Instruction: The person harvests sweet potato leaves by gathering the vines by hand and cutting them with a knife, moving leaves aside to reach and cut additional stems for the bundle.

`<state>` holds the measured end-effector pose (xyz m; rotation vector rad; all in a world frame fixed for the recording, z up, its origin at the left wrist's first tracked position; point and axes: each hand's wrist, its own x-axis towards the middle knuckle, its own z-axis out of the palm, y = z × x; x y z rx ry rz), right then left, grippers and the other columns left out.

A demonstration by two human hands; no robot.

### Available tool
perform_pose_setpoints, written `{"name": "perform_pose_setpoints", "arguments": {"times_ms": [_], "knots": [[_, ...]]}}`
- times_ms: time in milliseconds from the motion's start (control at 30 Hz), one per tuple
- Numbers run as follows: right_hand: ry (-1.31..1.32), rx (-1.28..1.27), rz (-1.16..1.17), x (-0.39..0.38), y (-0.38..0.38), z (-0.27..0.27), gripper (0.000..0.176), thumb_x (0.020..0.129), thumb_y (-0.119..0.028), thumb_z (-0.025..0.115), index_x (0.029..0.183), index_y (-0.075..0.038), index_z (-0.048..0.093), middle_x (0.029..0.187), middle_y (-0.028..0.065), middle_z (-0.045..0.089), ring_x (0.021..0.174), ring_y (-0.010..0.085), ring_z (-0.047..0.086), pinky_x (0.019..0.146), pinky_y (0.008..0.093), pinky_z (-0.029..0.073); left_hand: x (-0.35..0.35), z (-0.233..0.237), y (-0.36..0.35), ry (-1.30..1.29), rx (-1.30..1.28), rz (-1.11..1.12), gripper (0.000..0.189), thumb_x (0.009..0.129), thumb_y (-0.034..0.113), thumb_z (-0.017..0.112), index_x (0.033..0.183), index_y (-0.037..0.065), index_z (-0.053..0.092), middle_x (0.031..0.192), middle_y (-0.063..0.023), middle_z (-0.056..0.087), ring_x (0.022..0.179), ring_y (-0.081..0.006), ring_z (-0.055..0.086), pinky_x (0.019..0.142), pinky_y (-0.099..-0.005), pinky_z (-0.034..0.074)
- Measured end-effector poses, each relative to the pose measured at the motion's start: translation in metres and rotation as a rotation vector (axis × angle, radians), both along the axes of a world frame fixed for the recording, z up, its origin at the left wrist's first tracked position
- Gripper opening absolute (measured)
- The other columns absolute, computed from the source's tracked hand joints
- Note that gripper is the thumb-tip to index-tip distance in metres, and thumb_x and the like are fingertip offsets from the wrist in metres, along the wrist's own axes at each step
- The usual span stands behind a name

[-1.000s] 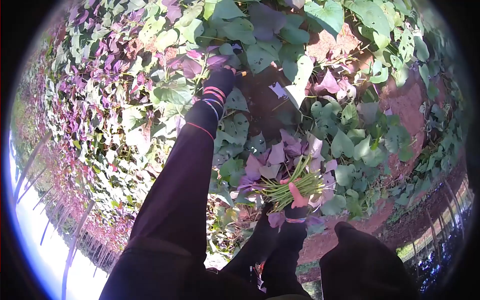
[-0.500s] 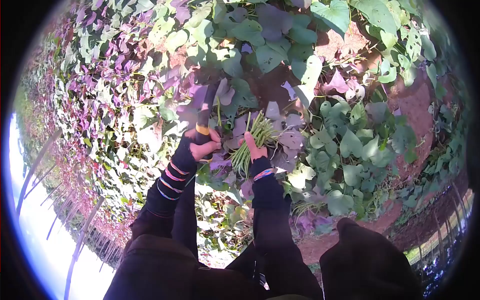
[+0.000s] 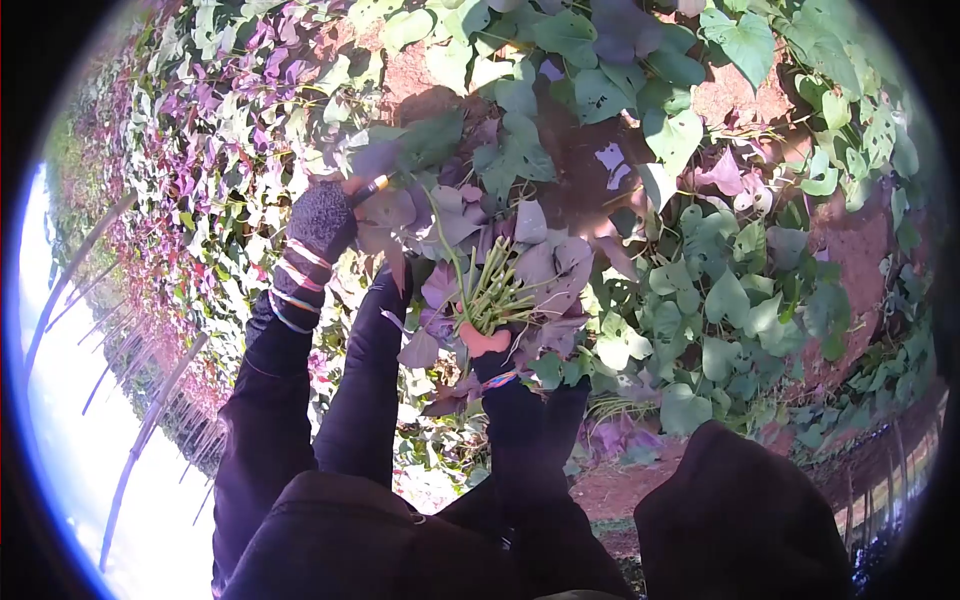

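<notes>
My right hand (image 3: 485, 340) grips a bunch of green stems with purple and green leaves (image 3: 497, 278), holding it upright over the plants. My left hand (image 3: 320, 222), in a dark sleeve with coloured bands at the wrist, is raised to the left of the bunch. It is closed on a small tool with a yellow band (image 3: 370, 187), whose tip points toward the leaves. The two hands are apart.
Dense vines with heart-shaped green and purple leaves (image 3: 720, 290) cover the ground. Patches of red-brown soil (image 3: 840, 210) show at the right. My dark clothing (image 3: 350, 530) fills the bottom. A dark rounded shape (image 3: 740, 520) sits at the lower right.
My left hand has pulled back from reaching into the vines, met the bunch, then moved up and left with the tool. My right hand has carried the bunch leftward and turned it upright.
</notes>
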<state>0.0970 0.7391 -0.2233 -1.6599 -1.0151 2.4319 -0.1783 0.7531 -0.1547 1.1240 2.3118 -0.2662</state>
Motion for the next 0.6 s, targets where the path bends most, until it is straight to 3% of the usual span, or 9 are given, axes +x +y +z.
{"name": "perform_pose_setpoints", "arguments": {"times_ms": [33, 133, 200, 333, 400, 467, 533, 567, 600], "knots": [[0.001, 0.002, 0.000, 0.001, -0.004, 0.002, 0.028, 0.069, -0.006, 0.059, 0.095, 0.001, 0.054, 0.092, 0.0074, 0.057, 0.084, 0.0141, 0.054, 0.075, 0.0251, 0.041, -0.009, -0.006, 0.000, 0.020, -0.063, -0.241, 0.026, 0.067, 0.011, 0.053, 0.093, 0.014, 0.057, 0.079, -0.0109, 0.057, 0.073, -0.0272, 0.056, 0.063, -0.0357, 0.044], [0.013, 0.047, -0.166, 0.004, -0.013, 0.007, 0.030, 0.068, -0.003, 0.057, 0.098, 0.000, 0.051, 0.094, 0.0086, 0.056, 0.087, 0.0169, 0.054, 0.077, 0.0256, 0.040, -0.014, -0.045, 0.004, -0.068, -0.352, -0.322, 0.024, 0.069, 0.014, 0.051, 0.092, 0.015, 0.058, 0.075, -0.0106, 0.058, 0.072, -0.0272, 0.056, 0.065, -0.0365, 0.044], [0.123, 0.123, -0.068, 0.014, -0.015, 0.000, 0.033, 0.067, -0.001, 0.057, 0.099, -0.001, 0.049, 0.094, 0.0090, 0.055, 0.087, 0.0169, 0.053, 0.078, 0.0254, 0.039, -0.003, -0.046, 0.002, -0.152, -0.262, -0.028, 0.021, 0.071, 0.019, 0.050, 0.090, 0.015, 0.058, 0.073, -0.0102, 0.059, 0.071, -0.0273, 0.056, 0.065, -0.0368, 0.044], [0.266, -0.217, -0.379, 0.042, -0.011, 0.003, 0.032, 0.067, -0.001, 0.057, 0.099, 0.000, 0.050, 0.092, 0.0094, 0.056, 0.085, 0.0166, 0.054, 0.076, 0.0257, 0.040, -0.034, -0.062, -0.059, 0.038, -0.595, -0.187, 0.020, 0.076, 0.028, 0.049, 0.083, 0.013, 0.061, 0.077, -0.0110, 0.059, 0.073, -0.0271, 0.056, 0.067, -0.0361, 0.044], [0.149, 0.033, -0.030, 0.061, 0.001, 0.017, 0.032, 0.068, 0.000, 0.055, 0.099, 0.000, 0.050, 0.090, 0.0089, 0.056, 0.083, 0.0160, 0.054, 0.074, 0.0253, 0.041, -0.044, -0.030, -0.069, 0.176, -0.502, 0.153, 0.021, 0.075, 0.029, 0.050, 0.084, 0.013, 0.060, 0.076, -0.0114, 0.058, 0.072, -0.0275, 0.056, 0.066, -0.0357, 0.044], [0.294, 0.003, -0.002, 0.086, 0.018, 0.033, 0.034, 0.067, 0.007, 0.049, 0.097, -0.003, 0.039, 0.096, 0.0111, 0.052, 0.088, 0.0203, 0.053, 0.073, 0.0292, 0.043, -0.077, -0.034, -0.140, 0.220, -0.331, -0.082, 0.020, 0.074, 0.024, 0.052, 0.088, 0.012, 0.059, 0.075, -0.0123, 0.057, 0.069, -0.0276, 0.056, 0.064, -0.0356, 0.045], [0.311, -0.108, -0.166, 0.097, 0.031, 0.065, 0.029, 0.069, 0.006, 0.050, 0.093, -0.004, 0.039, 0.096, 0.0115, 0.053, 0.089, 0.0194, 0.052, 0.074, 0.0290, 0.042, -0.031, 0.016, -0.085, 0.285, -0.193, 0.107, 0.024, 0.071, 0.024, 0.057, 0.090, 0.010, 0.057, 0.074, -0.0119, 0.057, 0.066, -0.0264, 0.056, 0.062, -0.0346, 0.044], [0.269, -0.033, -0.065, 0.103, 0.030, 0.072, 0.030, 0.069, 0.006, 0.051, 0.094, -0.004, 0.039, 0.096, 0.0115, 0.053, 0.089, 0.0183, 0.052, 0.074, 0.0288, 0.042, 0.001, 0.033, -0.055, 0.119, -0.026, 0.359, 0.025, 0.070, 0.024, 0.058, 0.088, 0.007, 0.056, 0.069, -0.0109, 0.057, 0.063, -0.0248, 0.056, 0.058, -0.0337, 0.043], [0.226, 0.043, 0.038, 0.111, 0.028, 0.081, 0.030, 0.069, 0.006, 0.052, 0.095, -0.005, 0.039, 0.096, 0.0115, 0.053, 0.089, 0.0172, 0.051, 0.075, 0.0286, 0.041, 0.027, 0.031, -0.054, 0.050, 0.125, 0.416, 0.023, 0.072, 0.029, 0.056, 0.081, 0.007, 0.056, 0.064, -0.0117, 0.056, 0.058, -0.0252, 0.055, 0.054, -0.0331, 0.042]]}}
